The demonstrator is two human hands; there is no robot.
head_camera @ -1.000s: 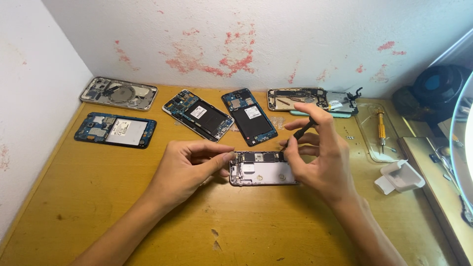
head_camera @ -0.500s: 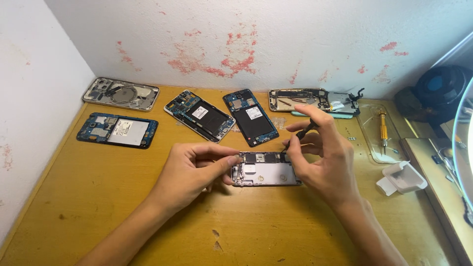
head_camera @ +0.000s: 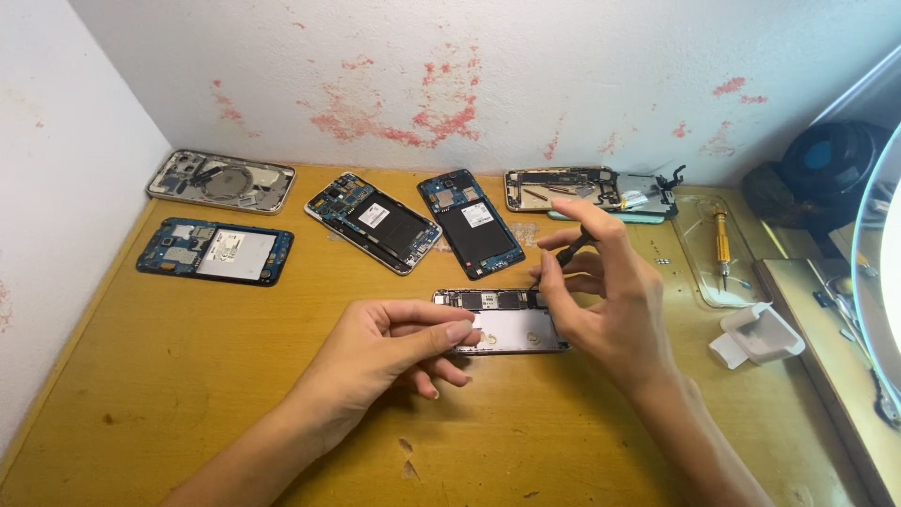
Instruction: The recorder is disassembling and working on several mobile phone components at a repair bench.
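An opened phone [head_camera: 507, 324] with a silver inner plate lies flat in the middle of the wooden table [head_camera: 188, 394]. My left hand [head_camera: 385, 352] rests on its left end, thumb and forefinger pressing the near corner. My right hand [head_camera: 601, 296] hovers over the phone's right end and pinches a thin dark tool [head_camera: 563, 255], tip pointing down at the upper right part of the phone. The fingers hide the tool's tip.
Several other opened phones lie along the back: a silver one [head_camera: 221, 180], a blue one [head_camera: 214, 252], two dark ones [head_camera: 374, 221] [head_camera: 469, 222] and one by the wall [head_camera: 563, 188]. A screwdriver [head_camera: 721, 246] lies on a clear mat, a white plastic holder [head_camera: 758, 335] at right.
The view has shifted slightly. My left hand has slid further onto the phone's left end, and my right hand has stayed over the right end with the tool.
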